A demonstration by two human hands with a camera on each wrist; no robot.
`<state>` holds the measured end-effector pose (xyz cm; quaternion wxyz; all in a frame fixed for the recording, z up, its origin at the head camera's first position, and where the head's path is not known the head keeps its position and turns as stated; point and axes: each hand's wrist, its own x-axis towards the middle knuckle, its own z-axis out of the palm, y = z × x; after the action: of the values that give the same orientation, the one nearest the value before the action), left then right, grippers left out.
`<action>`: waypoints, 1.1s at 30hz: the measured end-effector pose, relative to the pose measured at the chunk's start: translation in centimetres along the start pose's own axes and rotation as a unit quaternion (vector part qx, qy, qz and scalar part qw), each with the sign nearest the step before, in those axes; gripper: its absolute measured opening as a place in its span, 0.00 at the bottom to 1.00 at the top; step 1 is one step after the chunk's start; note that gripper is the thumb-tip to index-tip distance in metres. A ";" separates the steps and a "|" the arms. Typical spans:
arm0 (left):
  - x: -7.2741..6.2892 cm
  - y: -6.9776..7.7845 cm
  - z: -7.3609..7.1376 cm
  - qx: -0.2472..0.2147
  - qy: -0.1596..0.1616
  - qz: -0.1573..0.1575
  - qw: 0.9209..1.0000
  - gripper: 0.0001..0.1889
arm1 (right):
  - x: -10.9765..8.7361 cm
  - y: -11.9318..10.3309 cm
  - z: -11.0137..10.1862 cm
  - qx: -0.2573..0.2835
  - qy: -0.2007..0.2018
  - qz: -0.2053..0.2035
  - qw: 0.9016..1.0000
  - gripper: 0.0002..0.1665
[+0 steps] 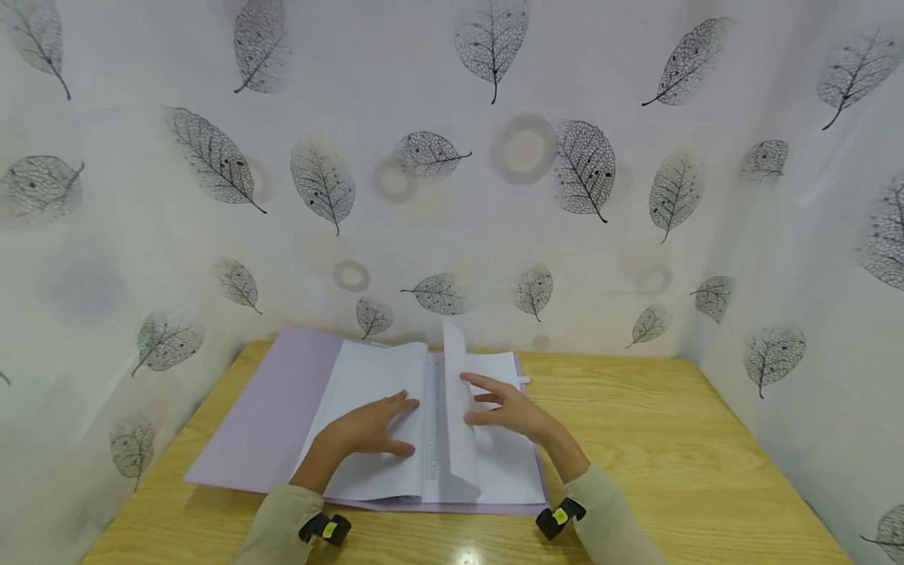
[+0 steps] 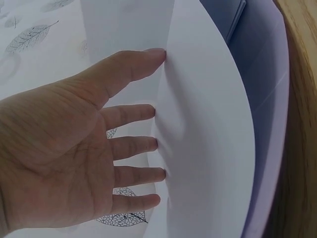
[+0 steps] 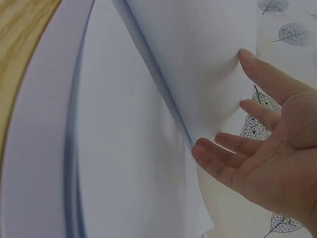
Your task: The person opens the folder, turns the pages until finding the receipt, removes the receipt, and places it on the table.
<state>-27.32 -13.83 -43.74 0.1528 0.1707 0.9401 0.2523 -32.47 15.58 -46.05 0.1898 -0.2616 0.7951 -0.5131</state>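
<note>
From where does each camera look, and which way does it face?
Head: on the person's head, facing forward and down at the folder; left hand, right hand and sleeves show.
Left wrist: on that wrist, facing white paper; the left palm shows.
Right wrist: on that wrist, facing the raised page; the right palm shows.
Both wrist views share the folder's edge and leaf-patterned backdrop.

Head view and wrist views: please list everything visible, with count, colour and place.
Table: 1, yellow-brown wood, beneath the folder
Leaf-print covering: count unclear, white with dark leaves, behind the table
Folder: 1, light purple, open on the table
Raised page: 1, white, lifted within the folder
Other pages: several, white, in the folder
Tab: 1, white, folder's right edge
Sleeves: 2, beige, bottom of head view
Wrist devices: 2, black-and-yellow, one per sleeve
Left hand: 1, bare, over left pages
Right hand: 1, bare, touching raised page
</note>
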 end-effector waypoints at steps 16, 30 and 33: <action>0.0 0.2 -0.5 0.017 0.052 0.027 0.998 0.33 | 0.0 -0.3 0.7 -0.038 -0.014 -0.035 0.999 0.40; 0.8 1.3 0.1 0.026 0.217 0.116 0.969 0.28 | 0.2 -0.5 1.7 -0.070 -0.006 -0.031 0.997 0.39; 0.7 2.0 0.4 0.031 0.200 0.138 0.969 0.27 | 0.2 -0.5 1.8 -0.069 -0.003 -0.029 0.997 0.40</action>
<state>-27.30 -11.74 -43.21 -0.0800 0.2499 0.9261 0.2710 -31.50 14.01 -46.28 0.1591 -0.2986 0.8200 -0.4616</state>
